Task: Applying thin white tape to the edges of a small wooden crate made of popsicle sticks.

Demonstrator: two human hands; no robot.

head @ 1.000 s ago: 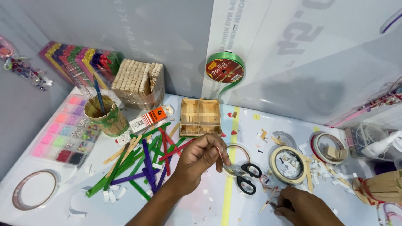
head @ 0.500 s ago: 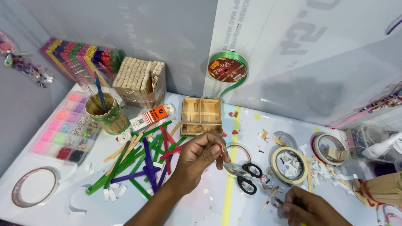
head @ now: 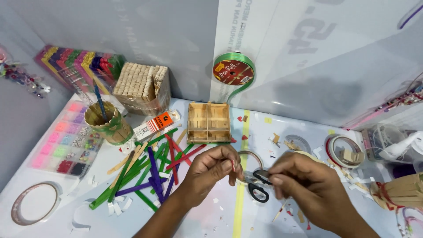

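Left hand (head: 211,169) pinching small red piece (head: 232,165); right hand (head: 304,183) fingers closed on black scissors (head: 257,185); coloured sticks (head: 150,172) just left; bare table (head: 211,220) nearer.

The right hand (head: 315,187) has risen from the lower edge of the bench (head: 246,220) and moved left, and it now sits over the black-handled scissors (head: 257,185), covering part of them. Its fingertips have come close to those of the left hand (head: 211,169), which has drifted slightly right while pinching a small red piece (head: 232,165).
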